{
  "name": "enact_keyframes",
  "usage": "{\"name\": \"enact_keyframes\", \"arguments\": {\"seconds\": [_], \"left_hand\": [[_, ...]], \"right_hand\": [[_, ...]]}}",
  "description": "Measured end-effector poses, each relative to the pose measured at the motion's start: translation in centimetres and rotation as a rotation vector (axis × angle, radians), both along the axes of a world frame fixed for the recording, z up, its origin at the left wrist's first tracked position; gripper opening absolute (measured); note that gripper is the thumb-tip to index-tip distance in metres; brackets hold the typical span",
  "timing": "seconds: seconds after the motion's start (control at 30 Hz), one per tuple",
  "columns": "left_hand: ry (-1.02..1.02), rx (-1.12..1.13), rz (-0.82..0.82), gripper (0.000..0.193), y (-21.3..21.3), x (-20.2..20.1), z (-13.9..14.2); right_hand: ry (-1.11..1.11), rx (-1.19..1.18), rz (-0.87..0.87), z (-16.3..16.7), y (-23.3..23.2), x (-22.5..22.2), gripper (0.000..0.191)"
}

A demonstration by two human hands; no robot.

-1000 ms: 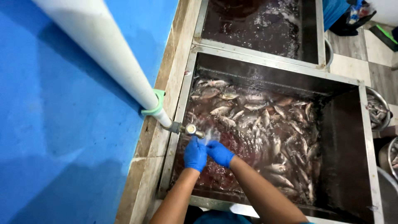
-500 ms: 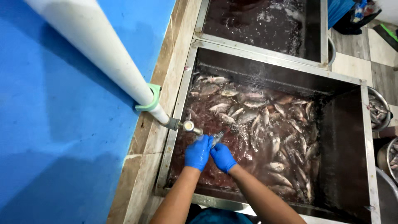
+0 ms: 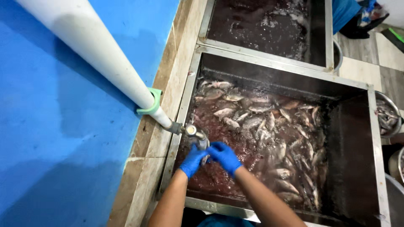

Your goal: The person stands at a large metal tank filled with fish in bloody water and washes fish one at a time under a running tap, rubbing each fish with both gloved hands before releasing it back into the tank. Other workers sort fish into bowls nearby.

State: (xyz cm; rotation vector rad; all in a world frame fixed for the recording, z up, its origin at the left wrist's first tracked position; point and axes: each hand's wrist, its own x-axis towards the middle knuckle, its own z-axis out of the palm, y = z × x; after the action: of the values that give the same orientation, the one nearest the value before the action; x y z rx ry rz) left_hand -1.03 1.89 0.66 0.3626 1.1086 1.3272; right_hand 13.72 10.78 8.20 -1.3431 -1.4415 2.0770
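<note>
blue wall fills the left of the view. a white pipe runs down across it, through a green clamp, and ends in a metal tap at the tiled ledge, over the left edge of the steel sink.

left hand, blue-gloved, sits just under the tap spout, fingers curled toward the other hand. right hand, also gloved, is just beside it, touching or nearly so, fingers bent over the same spot. a small grey thing shows between the gloves, most likely a small fish; too hidden to confirm, and whether either hand truly grips it cannot be told.

change vs. half a second and one second ago: the hands are still joined under the tap and have barely shifted along the sink's left edge; the splash seen at the spout a second ago is no longer plain, so whether water runs now cannot be told. judgement: same rinsing or cleaning step under the spout goes on, no new item picked up.

further right: the sink holds dark reddish water with many small silvery fish spread through the middle and right. a second basin of dark water lies beyond it. at the far right edge, a round metal bowl with more fish, on a tiled floor.
</note>
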Motion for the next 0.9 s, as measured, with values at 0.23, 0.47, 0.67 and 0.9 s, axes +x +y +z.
{"name": "enact_keyframes", "arguments": {"seconds": [0.23, 0.47, 0.67, 0.9], "left_hand": [[0.846, -0.03, 0.049, 0.037, 0.8, -0.2, 0.5], [1.204, -0.318, -0.215, 0.032, 1.3, -2.1, 4.9], [0.868, -0.081, 0.089, 0.031, 1.9, -0.1, 3.4], [0.707, 0.046, 0.223, 0.03, 2.4, -0.2, 0.3]], "right_hand": [[-0.449, 0.748, 0.131, -0.7, -1.3, -4.3, 0.023], [-0.481, 0.636, 0.229, 1.0, -0.6, -6.3, 0.032], [-0.552, 0.79, 0.117, 4.1, 0.4, -5.9, 0.035], [-0.44, 0.75, 0.094, 5.8, -1.9, -5.0, 0.03]]}}
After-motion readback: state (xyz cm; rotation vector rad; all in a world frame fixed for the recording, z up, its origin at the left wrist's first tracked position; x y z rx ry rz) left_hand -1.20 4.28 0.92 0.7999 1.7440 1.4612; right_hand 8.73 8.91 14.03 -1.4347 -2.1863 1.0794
